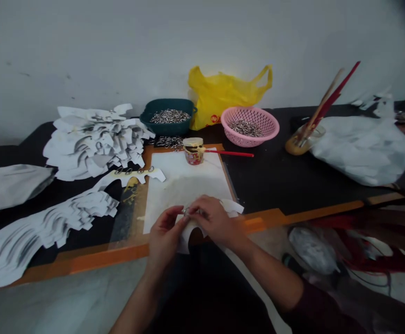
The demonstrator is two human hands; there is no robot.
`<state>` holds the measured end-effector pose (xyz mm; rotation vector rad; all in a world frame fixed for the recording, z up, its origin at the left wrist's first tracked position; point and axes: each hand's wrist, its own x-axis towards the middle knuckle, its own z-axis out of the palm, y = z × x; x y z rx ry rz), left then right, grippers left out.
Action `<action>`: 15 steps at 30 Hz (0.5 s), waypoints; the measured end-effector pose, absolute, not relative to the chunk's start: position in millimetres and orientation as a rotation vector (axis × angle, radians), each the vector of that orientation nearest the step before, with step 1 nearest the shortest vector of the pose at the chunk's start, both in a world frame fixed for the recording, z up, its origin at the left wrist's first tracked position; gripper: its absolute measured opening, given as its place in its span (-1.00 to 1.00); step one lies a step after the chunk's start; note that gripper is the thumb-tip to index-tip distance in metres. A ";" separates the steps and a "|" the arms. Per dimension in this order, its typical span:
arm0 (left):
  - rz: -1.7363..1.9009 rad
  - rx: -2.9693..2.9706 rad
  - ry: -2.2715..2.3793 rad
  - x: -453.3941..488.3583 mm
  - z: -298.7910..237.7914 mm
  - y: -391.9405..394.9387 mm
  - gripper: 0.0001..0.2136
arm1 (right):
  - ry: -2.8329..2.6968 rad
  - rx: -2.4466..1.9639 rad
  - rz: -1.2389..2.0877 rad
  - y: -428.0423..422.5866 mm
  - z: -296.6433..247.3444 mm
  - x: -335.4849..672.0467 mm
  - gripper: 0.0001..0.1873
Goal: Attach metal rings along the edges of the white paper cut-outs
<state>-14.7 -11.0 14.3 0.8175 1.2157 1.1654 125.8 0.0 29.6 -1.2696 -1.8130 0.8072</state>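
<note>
At the table's front edge, my left hand [165, 232] pinches a white, curved cut-out strip [184, 239]. My right hand [216, 220] is closed on the same strip, with its fingertips beside a small metal ring [186, 211] on the upper edge. The fingers partly hide the ring and the strip. Behind my hands lies a stained white sheet [181, 174]. On it stands a small tub [194, 152] of pale yellow paste, with a red-handled brush [230, 152] resting across it. One similar strip with several rings [140, 171] lies to the left.
White cut-outs [94, 139] are piled at the left, with a fanned stack [45, 227] in front. A green basket [150, 125] and a pink basket [250, 140] hold metal rings. Beyond stand a yellow bag [223, 90], a jar with brushes [301, 139] and a white plastic bag [358, 148].
</note>
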 end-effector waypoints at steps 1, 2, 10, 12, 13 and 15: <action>1.205 0.787 1.209 -13.5 13.9 -11.7 -0.68 | -1.872 -1.290 0.704 -2.9 30.8 124.3 -0.90; 1.228 0.758 1.211 -12.4 13.5 -12.7 -0.68 | -1.920 -1.320 0.613 -5.4 31.8 123.0 -0.88; 1.104 0.761 1.235 -12.6 9.4 -24.2 -0.66 | -2.188 -1.234 0.617 -4.6 34.4 132.4 -0.89; 0.984 0.835 1.237 -16.7 10.6 -20.9 -0.67 | -2.230 -1.205 0.582 -3.3 33.8 136.4 -0.91; 0.927 0.862 1.241 -18.5 11.5 -17.9 -0.68 | -2.242 -1.200 0.535 -2.9 32.8 137.3 -0.92; 0.836 0.854 1.232 -20.6 14.1 -10.7 -0.70 | -2.254 -1.191 0.411 -2.4 29.3 137.4 -0.92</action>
